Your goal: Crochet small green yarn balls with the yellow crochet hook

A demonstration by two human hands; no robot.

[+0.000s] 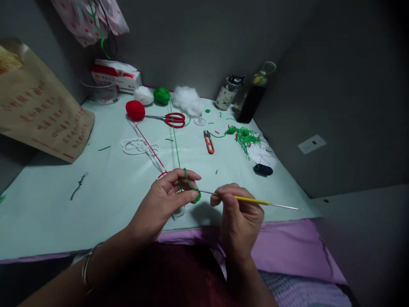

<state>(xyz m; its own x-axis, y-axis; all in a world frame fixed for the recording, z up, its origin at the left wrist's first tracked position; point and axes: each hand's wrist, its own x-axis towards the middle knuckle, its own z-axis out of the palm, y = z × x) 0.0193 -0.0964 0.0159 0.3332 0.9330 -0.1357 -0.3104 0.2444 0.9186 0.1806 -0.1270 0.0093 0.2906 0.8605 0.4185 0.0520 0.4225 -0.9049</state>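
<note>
Between thumb and fingers, my left hand [172, 194] pinches a small green crochet piece [197, 197]. Green yarn [177, 147] loops over its forefinger and runs back to a green yarn ball [161, 96]. My right hand [241, 209] grips a double-ended crochet hook [252, 200] by its yellow handle, like a pen. The hook's left tip meets the green piece; its other metal end points right. A red strand [148, 145] leads from the red yarn ball [135, 111] to behind my left hand, where its end is hidden.
Red-handled scissors [175, 120], orange thread snips [209, 143], white cord [137, 146] and white stuffing [188, 101] lie on the table. Green scraps [247, 138] and a black oval object [263, 170] are at right. A paper bag [44, 102] leans at left; a dark bottle [252, 100] stands behind.
</note>
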